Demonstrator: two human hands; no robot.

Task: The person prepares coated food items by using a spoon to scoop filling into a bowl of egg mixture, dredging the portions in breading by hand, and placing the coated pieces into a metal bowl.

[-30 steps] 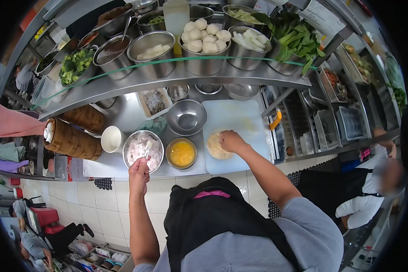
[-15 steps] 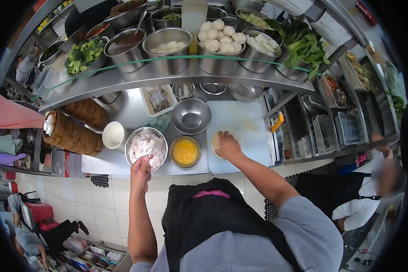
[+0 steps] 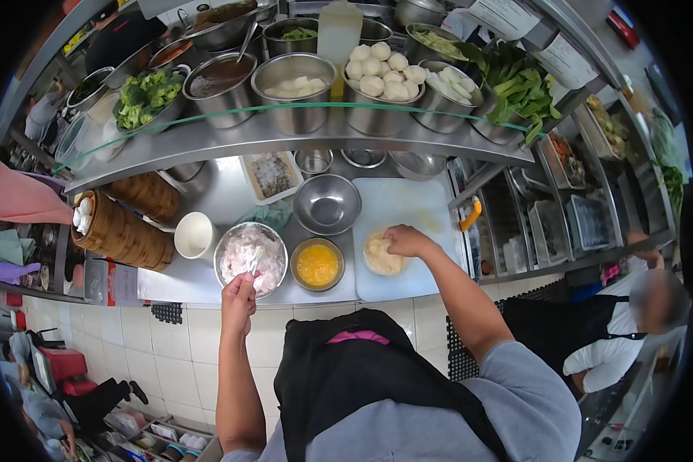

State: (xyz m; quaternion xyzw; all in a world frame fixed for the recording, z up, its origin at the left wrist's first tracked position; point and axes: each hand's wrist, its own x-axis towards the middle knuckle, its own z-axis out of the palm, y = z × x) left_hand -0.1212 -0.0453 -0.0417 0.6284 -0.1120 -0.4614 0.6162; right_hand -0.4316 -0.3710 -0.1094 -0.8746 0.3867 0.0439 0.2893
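My left hand is closed around the handle of a light-coloured utensil, whose end rests in a metal bowl of pale pink-white mixture. Over the right side of a round dish of light crumbs, my right hand has its fingers drawn together; what they hold, if anything, is too small to tell. That dish stands on a white cutting board. Between my hands is a bowl of beaten egg, with an empty metal bowl behind it.
A white cup and bamboo steamers stand left. A raised metal shelf holds pots of white balls, broccoli and greens. An orange-handled tool lies right of the board. A person in a black apron is at the right.
My right hand has shifted to the dish's right side, and its fingers, spread half a second ago, are drawn together. My left hand stays at the mixture bowl. The view has shifted slightly.
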